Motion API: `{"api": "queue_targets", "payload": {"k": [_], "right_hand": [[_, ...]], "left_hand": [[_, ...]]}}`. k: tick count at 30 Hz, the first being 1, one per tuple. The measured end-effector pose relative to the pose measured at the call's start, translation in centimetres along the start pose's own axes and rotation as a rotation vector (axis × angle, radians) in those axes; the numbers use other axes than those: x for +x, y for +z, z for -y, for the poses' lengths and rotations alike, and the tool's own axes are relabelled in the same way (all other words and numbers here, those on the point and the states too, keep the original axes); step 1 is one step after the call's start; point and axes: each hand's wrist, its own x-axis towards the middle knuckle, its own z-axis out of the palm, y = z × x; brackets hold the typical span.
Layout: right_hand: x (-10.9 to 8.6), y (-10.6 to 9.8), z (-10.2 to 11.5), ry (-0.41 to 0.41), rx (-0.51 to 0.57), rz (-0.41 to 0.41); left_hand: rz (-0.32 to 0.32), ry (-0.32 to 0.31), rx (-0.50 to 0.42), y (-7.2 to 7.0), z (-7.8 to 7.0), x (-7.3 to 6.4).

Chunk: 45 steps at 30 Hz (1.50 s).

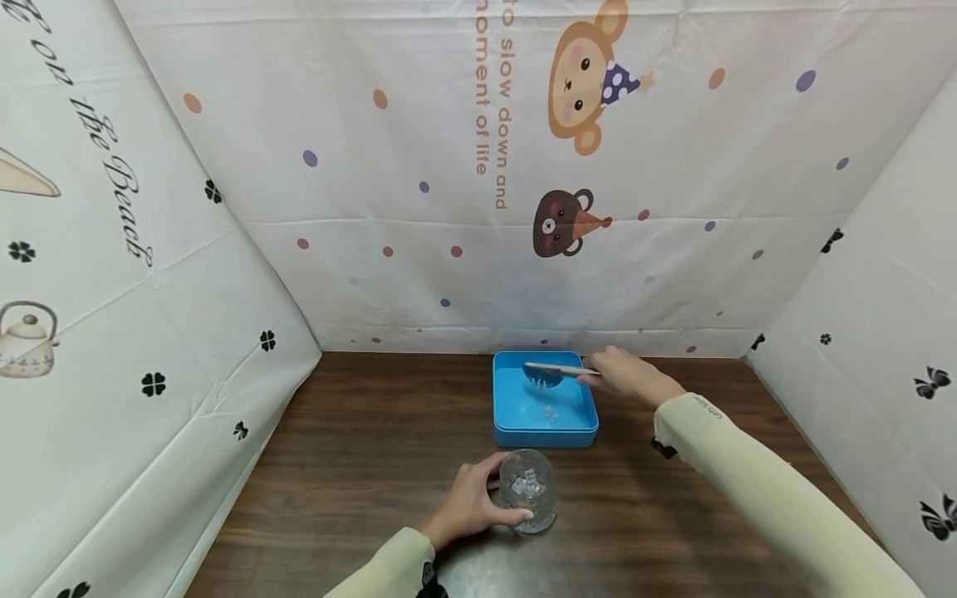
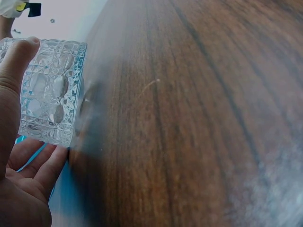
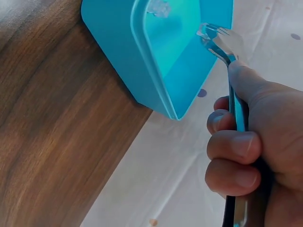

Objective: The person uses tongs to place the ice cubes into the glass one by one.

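My left hand (image 1: 469,503) holds a cut-pattern clear glass (image 1: 540,505), thumb on the near side and fingers round the far side. Several clear ice-like cubes (image 1: 527,483) lie inside the glass. Beyond it stands a blue box (image 1: 544,438) with a few clear cubes (image 1: 551,413) on its floor. My right hand (image 1: 626,374) grips metal tongs (image 1: 562,370) with fork-like tips over the box. In the right wrist view, a clear cube (image 3: 203,31) shows at the tongs' tips (image 3: 228,42). The left wrist view shows the glass's patterned side (image 2: 52,90) close up.
A dark wooden table (image 1: 359,465) carries the box near its back edge. White printed cloth hangs behind (image 1: 419,274) and along the left (image 1: 187,349) and right sides (image 1: 860,332).
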Motion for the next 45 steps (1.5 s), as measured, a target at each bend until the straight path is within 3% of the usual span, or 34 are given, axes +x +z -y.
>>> {"api": "queue_targets", "payload": {"k": [12,22,28,45], "right_hand": [[-1.5,-1.7,0.4,-0.089,-0.007,-0.192],[-2.9,-3.0,0.7,-0.080,-0.027,-0.303],[-3.6,-2.6,0.4,-0.096,-0.059,-0.318],[-4.3,-2.2,0.6,-0.086,-0.021,-0.314]], "left_hand": [[-0.004,0.006,0.001,0.0,0.1,-0.1],[-0.003,0.004,-0.001,-0.1,0.0,0.0],[-0.003,0.012,0.008,-0.1,0.0,0.0],[-0.010,0.028,0.012,0.0,0.1,-0.1]]}}
